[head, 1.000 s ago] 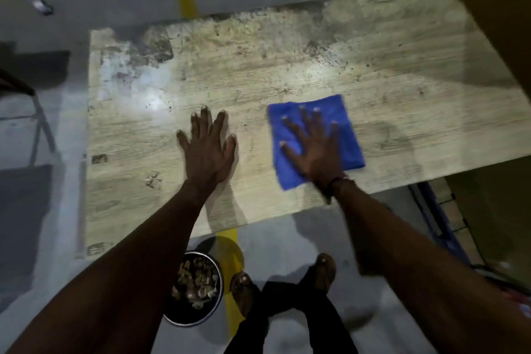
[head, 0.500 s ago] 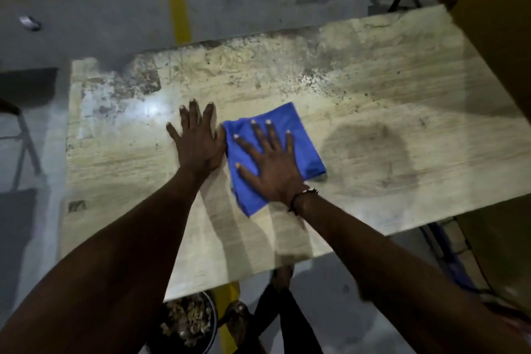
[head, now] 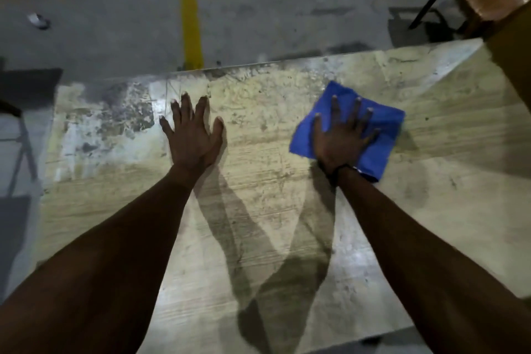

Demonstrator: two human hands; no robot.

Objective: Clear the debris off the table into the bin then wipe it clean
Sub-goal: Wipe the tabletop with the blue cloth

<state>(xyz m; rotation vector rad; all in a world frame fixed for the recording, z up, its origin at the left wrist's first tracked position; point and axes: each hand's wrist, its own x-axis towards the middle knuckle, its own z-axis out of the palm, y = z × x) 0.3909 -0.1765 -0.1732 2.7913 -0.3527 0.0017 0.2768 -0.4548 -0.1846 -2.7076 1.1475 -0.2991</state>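
Tabletop (head: 258, 238): worn pale surface, stained at far left.
Left hand (head: 193, 135): grip flat, fingers spread, palm pressing bare tabletop.
Right hand (head: 343, 138): grip flat, fingers splayed, pressing blue cloth (head: 382, 135) near far edge.
Floor: yellow line (head: 192, 23) beyond.

Cloth (head: 382, 135) on table (head: 287, 210), right of left hand (head: 193, 135)

tabletop (head: 258, 210): bare from the near edge up to both hands | gap between left hand (head: 192, 135) and right hand (head: 342, 138): open, well apart | blue cloth (head: 382, 135) flat under right hand near far edge | far-right corner: brown box (head: 511, 52) overhangs | far-left corner: bare, stained
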